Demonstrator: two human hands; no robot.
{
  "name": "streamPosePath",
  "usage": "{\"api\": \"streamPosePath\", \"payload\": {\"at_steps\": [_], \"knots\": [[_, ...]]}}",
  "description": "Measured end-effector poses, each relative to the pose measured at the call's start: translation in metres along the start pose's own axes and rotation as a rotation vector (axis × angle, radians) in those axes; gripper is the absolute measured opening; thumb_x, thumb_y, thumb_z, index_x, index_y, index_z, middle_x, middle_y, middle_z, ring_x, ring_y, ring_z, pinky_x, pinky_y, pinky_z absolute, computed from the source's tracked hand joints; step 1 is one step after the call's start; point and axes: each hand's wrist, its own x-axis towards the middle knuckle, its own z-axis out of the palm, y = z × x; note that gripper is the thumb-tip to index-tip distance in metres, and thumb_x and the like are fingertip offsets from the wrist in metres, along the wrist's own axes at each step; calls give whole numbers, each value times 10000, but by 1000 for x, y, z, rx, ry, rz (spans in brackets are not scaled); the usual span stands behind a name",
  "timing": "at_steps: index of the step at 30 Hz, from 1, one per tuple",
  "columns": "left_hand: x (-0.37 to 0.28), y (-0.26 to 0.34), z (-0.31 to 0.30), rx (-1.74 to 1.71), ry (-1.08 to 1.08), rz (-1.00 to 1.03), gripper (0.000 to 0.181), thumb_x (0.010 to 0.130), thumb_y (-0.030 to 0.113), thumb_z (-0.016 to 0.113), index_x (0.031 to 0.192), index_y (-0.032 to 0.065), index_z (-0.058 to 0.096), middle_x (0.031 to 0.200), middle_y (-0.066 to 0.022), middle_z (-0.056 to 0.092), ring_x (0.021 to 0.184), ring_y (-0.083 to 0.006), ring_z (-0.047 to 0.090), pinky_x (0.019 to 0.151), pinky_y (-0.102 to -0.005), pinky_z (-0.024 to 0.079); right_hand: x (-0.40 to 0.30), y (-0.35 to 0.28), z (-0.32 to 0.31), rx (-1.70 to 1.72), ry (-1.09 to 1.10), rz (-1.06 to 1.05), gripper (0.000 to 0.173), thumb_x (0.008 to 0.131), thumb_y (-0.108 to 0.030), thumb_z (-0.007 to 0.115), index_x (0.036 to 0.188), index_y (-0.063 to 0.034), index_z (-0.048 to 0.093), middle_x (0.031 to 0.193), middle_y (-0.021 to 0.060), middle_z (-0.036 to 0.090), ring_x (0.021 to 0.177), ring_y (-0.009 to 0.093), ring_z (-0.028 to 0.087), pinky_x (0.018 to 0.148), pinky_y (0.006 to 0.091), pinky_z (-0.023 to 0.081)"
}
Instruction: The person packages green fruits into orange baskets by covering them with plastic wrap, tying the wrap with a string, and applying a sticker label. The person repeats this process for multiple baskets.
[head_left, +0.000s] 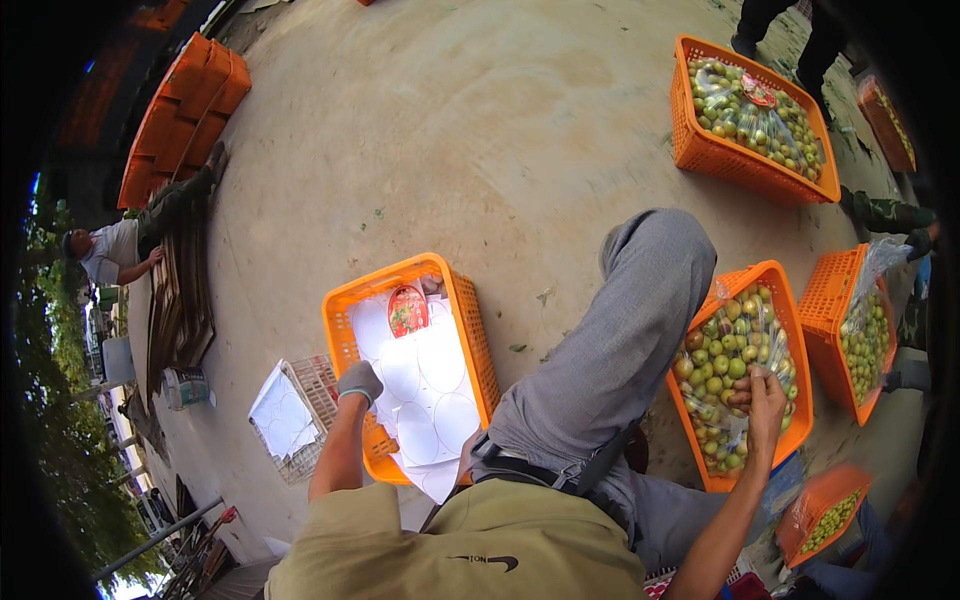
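Observation:
My left hand (360, 381), in a grey glove, rests at the left edge of white sheets marked with ovals (420, 375) inside an orange plastic crate (475, 337); whether its fingers grip a sheet cannot be told. A red oval label (408, 310) lies on the sheets. My right hand (757, 394), bare, is over a second orange crate (796, 337) of green fruit (720, 365) under clear plastic film. Its thumb and fingers are pinched together on the film above the fruit.
More orange fruit crates (757, 172) stand at the right, near other people's legs. A wire basket with sheets (285, 420) and a bucket (185, 386) are at the left. Farther left, a person (112, 251) is beside stacked cardboard (180, 285) and stacked orange crates (184, 112).

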Motion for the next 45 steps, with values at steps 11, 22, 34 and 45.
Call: {"api": "streamPosePath", "payload": {"at_steps": [11, 22, 34, 45], "knots": [[137, 89, -40, 136, 194, 424, 499, 877, 170, 722, 1360, 92, 621, 1295, -217, 697, 1140, -405, 709, 991, -481, 570, 9, -32, 61, -147, -99, -13, 290, 1119, -286, 581, 1162, -13, 667, 872, 68, 674, 683, 116, 644, 655, 306, 567], [122, 84, -32, 42, 352, 435, 516, 756, 218, 864, 1231, 130, 686, 1182, -180, 693, 1093, -382, 677, 919, -486, 536, 14, -13, 87, -212, -168, 32, 253, 1115, -232, 578, 1134, 5, 667, 867, 71, 680, 659, 123, 645, 630, 280, 550], [90, 20, -79, -462, 374, 248, 208, 815, 209, 758, 933, 39, 732, 903, -225, 745, 889, -389, 741, 793, -471, 569, -14, -68, 99, -228, -145, -211, 246, 1119, -203, 567, 1138, 18, 672, 870, 62, 674, 734, 123, 659, 700, 292, 560], [-197, 64, -332, -350, 756, 912, 129, 876, 105, 767, 993, 53, 751, 828, -188, 726, 740, -359, 732, 653, -405, 560, -135, -232, 208, -113, -308, -1187, 520, 920, -149, 767, 1390, 12, 615, 1280, 223, 682, 1254, 381, 645, 1081, 473, 506]]}}
